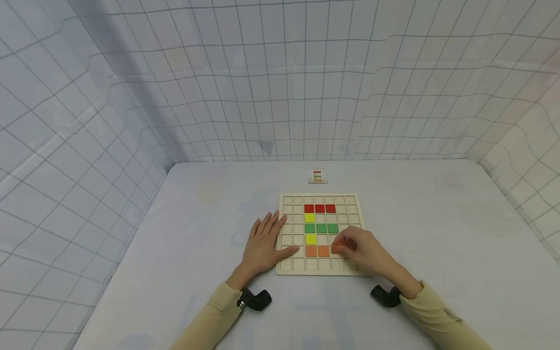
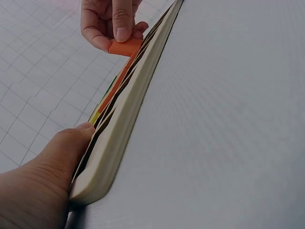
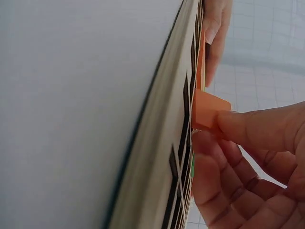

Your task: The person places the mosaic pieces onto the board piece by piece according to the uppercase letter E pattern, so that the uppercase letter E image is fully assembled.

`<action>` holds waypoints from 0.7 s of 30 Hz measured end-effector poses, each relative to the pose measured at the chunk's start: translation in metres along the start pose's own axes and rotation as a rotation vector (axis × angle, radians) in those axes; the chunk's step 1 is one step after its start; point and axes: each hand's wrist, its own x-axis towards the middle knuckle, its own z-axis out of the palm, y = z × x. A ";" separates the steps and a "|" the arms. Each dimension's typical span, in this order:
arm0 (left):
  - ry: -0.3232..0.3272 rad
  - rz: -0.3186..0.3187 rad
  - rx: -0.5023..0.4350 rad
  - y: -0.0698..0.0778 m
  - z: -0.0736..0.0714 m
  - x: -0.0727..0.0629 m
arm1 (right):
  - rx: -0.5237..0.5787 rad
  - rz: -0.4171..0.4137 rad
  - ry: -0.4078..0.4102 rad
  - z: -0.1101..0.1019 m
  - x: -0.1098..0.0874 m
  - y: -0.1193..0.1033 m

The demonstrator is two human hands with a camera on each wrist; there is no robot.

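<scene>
A cream grid board lies on the table, holding red tiles, yellow tiles, green tiles and two orange tiles in its cells. My left hand rests flat across the board's left edge, fingers straight, thumb over the near-left cells. With thumb and fingertips, my right hand pinches an orange tile at the row of orange ones. That tile stands tilted, its lower edge at the grid, as the right wrist view shows. In the left wrist view the pinched tile overlaps the row's end.
Behind the board lies a small pattern card showing a similar coloured grid. White cloth walls with dark grid lines enclose the table at the back and sides. Black wrist devices sit at both cuffs.
</scene>
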 end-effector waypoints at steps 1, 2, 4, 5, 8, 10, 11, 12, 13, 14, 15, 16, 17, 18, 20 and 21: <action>-0.001 0.000 0.002 0.000 0.000 0.000 | -0.010 0.004 -0.006 0.000 0.000 0.000; -0.002 -0.001 0.004 0.000 0.000 0.000 | -0.016 0.009 -0.013 0.000 0.000 0.000; -0.002 0.000 0.004 0.000 0.000 0.000 | -0.036 0.019 -0.021 0.001 0.000 -0.001; -0.001 0.000 0.001 0.000 0.000 0.000 | -0.048 0.024 -0.021 0.001 0.000 -0.001; -0.001 -0.001 0.002 0.000 0.000 0.000 | -0.092 0.032 -0.012 0.001 0.000 -0.004; -0.002 -0.003 0.002 0.001 0.000 -0.001 | -0.127 0.031 -0.003 0.001 -0.001 -0.005; -0.003 -0.005 0.002 0.001 0.000 -0.001 | -0.145 0.028 0.001 0.001 -0.001 -0.005; -0.003 -0.006 0.003 0.001 0.000 -0.001 | -0.161 0.025 0.004 0.001 -0.001 -0.005; -0.003 -0.007 0.003 0.001 0.000 -0.001 | -0.175 0.022 0.007 0.001 -0.001 -0.006; -0.004 -0.007 0.005 0.001 0.000 -0.001 | -0.186 0.021 0.007 0.001 -0.001 -0.006; -0.002 -0.005 0.003 0.001 0.000 -0.001 | -0.195 0.022 0.004 0.001 -0.001 -0.006; -0.002 -0.005 0.003 0.001 0.000 -0.001 | -0.203 0.024 0.002 0.000 -0.002 -0.006; -0.001 -0.004 0.002 0.001 0.000 -0.001 | -0.209 0.029 -0.002 0.000 -0.002 -0.007; 0.000 -0.003 0.001 0.001 0.000 -0.001 | -0.213 0.036 -0.005 0.000 -0.002 -0.007; 0.001 -0.001 0.000 0.001 0.000 -0.001 | -0.214 0.048 -0.015 -0.001 -0.003 -0.007; 0.001 -0.002 -0.001 0.001 0.000 -0.001 | -0.215 0.050 -0.017 -0.002 -0.003 -0.007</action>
